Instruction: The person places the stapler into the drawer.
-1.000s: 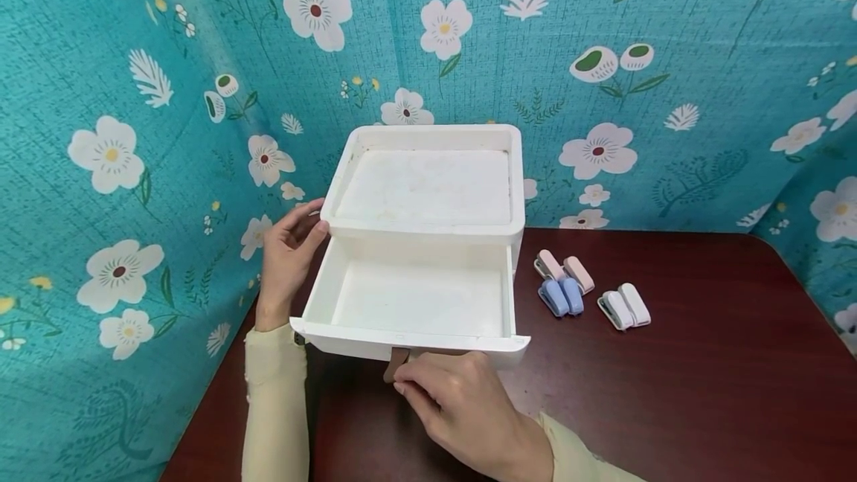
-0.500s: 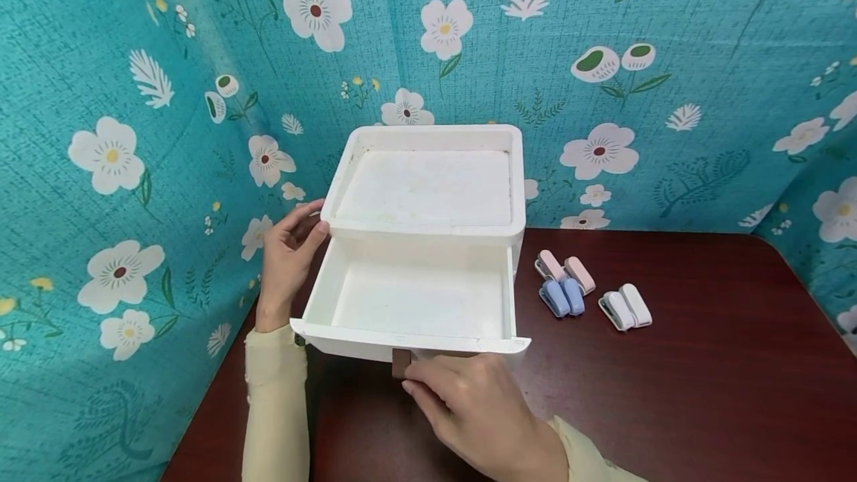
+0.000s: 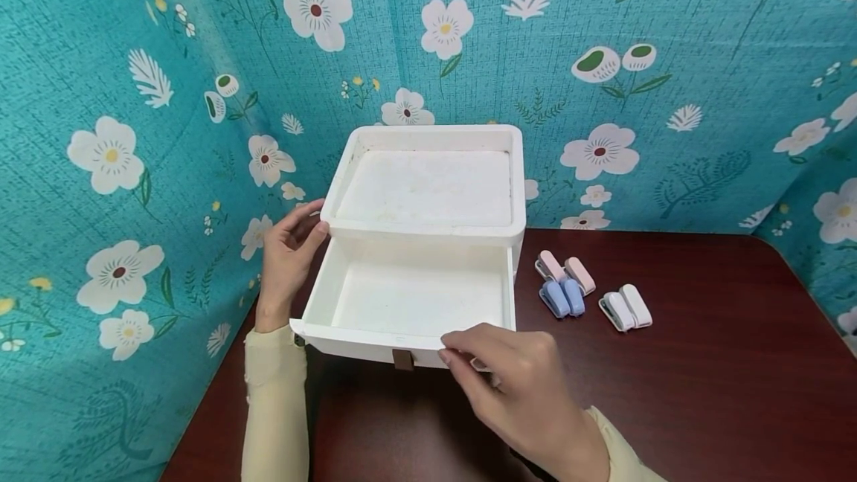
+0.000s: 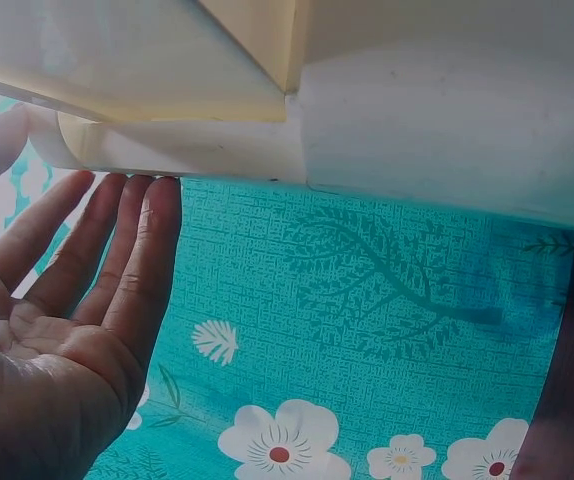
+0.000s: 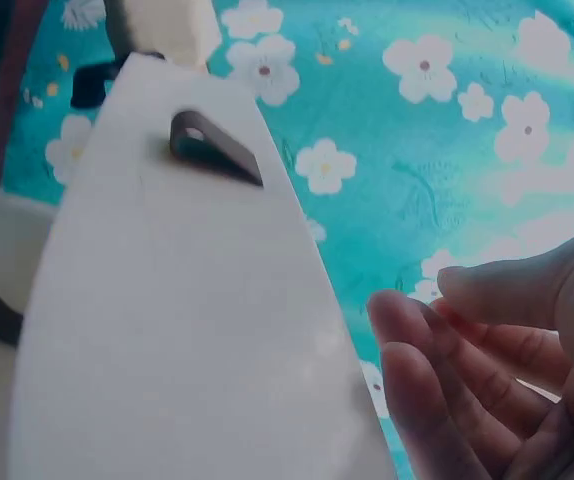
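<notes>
A white drawer unit [image 3: 519, 203] stands on the table, its upper drawer [image 3: 422, 296] pulled out with nothing inside. On the drawer front hangs a brown pull tab [image 3: 403, 359], looped in the right wrist view. My left hand [image 3: 286, 259] braces the unit's front left corner; the left wrist view has its fairly straight fingers [image 4: 147, 240] touching the side wall. My right hand [image 3: 525, 385] hovers at the right part of the drawer front, off the tab, fingers loosely bent. In the right wrist view the right hand [image 5: 497, 370] holds nothing beside the drawer front [image 5: 197, 300].
Right of the unit lie two pink clips [image 3: 579, 275], two blue clips [image 3: 572, 296] and two white clips [image 3: 634, 305] on the dark red table [image 3: 723, 363]. A teal flowered cloth [image 3: 442, 73] hangs close behind and to the left.
My right hand has let go of the pull tab and moved right and slightly up along the drawer front. The tab hangs free now. The left hand and drawer look unmoved.
</notes>
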Demonstrator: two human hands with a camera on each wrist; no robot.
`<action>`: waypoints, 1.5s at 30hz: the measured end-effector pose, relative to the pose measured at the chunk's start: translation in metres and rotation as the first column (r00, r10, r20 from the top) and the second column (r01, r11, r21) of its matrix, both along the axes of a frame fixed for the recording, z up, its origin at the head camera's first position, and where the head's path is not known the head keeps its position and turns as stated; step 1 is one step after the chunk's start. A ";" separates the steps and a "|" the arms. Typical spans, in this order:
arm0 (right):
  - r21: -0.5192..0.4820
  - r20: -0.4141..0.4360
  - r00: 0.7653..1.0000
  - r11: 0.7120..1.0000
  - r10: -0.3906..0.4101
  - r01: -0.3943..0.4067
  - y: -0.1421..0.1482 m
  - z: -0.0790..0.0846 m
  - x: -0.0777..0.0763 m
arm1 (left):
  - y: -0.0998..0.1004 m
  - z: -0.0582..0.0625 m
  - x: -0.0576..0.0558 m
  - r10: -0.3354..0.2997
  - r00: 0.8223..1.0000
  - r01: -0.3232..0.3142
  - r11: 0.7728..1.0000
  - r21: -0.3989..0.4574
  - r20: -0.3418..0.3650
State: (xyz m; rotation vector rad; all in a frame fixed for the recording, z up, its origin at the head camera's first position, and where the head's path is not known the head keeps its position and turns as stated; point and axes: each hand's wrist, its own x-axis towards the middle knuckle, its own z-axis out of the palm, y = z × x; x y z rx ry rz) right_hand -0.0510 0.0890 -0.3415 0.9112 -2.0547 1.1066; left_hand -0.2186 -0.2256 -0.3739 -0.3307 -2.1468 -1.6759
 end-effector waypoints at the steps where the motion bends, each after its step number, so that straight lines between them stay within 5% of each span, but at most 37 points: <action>1: -0.008 0.000 1.000 1.000 -0.007 0.007 0.002 0.001 0.000 | 0.000 0.000 0.000 0.000 1.000 0.000 1.000 0.001 0.000; 23: -0.110 0.002 0.979 0.973 -0.202 0.201 0.036 0.013 -0.021 | 0.001 0.000 0.000 0.005 1.000 -0.005 1.000 0.001 0.000; 29: -0.069 0.091 0.953 0.952 -0.291 0.297 0.049 0.014 -0.026 | 0.000 0.000 0.000 -0.004 1.000 0.004 1.000 0.013 -0.010; 45: 0.012 0.102 0.883 0.888 -0.458 0.459 0.086 0.000 -0.052 | 0.000 0.000 0.000 0.000 1.000 0.000 1.000 0.006 0.006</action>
